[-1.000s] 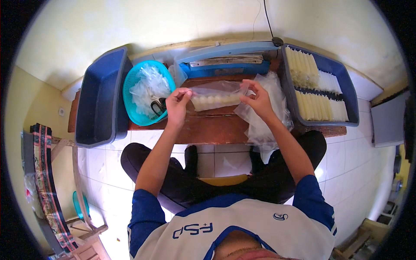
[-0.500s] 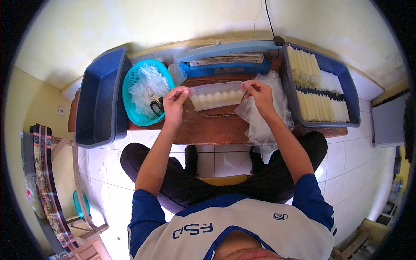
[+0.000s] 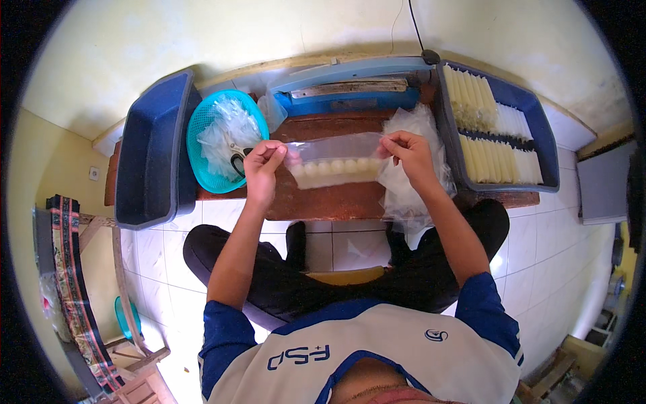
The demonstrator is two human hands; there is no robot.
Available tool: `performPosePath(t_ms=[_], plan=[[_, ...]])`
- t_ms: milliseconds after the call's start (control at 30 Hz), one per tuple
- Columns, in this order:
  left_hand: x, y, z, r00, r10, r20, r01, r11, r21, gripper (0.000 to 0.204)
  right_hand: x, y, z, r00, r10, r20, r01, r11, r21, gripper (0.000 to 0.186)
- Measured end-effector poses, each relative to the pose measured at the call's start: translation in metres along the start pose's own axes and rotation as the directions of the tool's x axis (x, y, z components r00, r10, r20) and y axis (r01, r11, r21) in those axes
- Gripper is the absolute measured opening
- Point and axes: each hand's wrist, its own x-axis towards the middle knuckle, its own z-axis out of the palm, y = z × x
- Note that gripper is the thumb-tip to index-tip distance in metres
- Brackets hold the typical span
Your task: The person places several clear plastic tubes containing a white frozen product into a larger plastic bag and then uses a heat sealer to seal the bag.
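Note:
A clear plastic bag with a row of several pale, rounded pieces along its lower part is stretched between both hands, over the wooden bench. My left hand pinches its left end, and my right hand grips the right end. Just left, a teal basket holds crumpled clear plastic and black-handled scissors. A loose pile of clear bags lies under and beside my right hand. Behind the bag sits a long blue bar-shaped device, apparently a bag sealer.
A dark blue bin is at the left end of the bench. At the right, another bin holds rows of pale tube-shaped pouches. A black cable hangs on the wall. My crossed or bent legs are below.
Both hands have moved slightly apart and down toward me. The bag is pulled wider, with its clear upper part spread flatter above the pale pieces.

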Motion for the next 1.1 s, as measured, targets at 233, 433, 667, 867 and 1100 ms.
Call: performPosePath(t_ms=[233,433,667,867,1100], plan=[[0.017,-0.050,0.008,0.939,-0.327,-0.107,0.324,0.945,-0.044,0.010,0.034,0.067,-0.001,0.979,0.205,0.016,-0.205,0.978,0.036,0.009],[0.052,-0.101,0.001,0.977,-0.123,-0.172,0.190,0.867,0.461,0.007,0.070,0.094,0.010,0.985,0.157,-0.067,-0.164,0.980,-0.116,0.012],[0.068,-0.110,0.006,0.977,0.143,-0.159,0.066,0.507,0.860,0.009,0.089,0.111,0.004,0.980,-0.078,-0.184,-0.012,0.895,-0.446,0.012],[0.055,-0.095,0.037,0.975,0.218,-0.042,-0.169,0.853,0.493,0.013,0.076,0.074,0.036,0.996,-0.014,-0.085,0.012,1.000,-0.018,0.018],[0.077,-0.131,0.035,0.762,-0.631,0.147,0.633,0.677,-0.376,0.033,0.097,0.108,0.060,0.852,0.459,0.252,-0.504,0.587,0.634,0.028]])
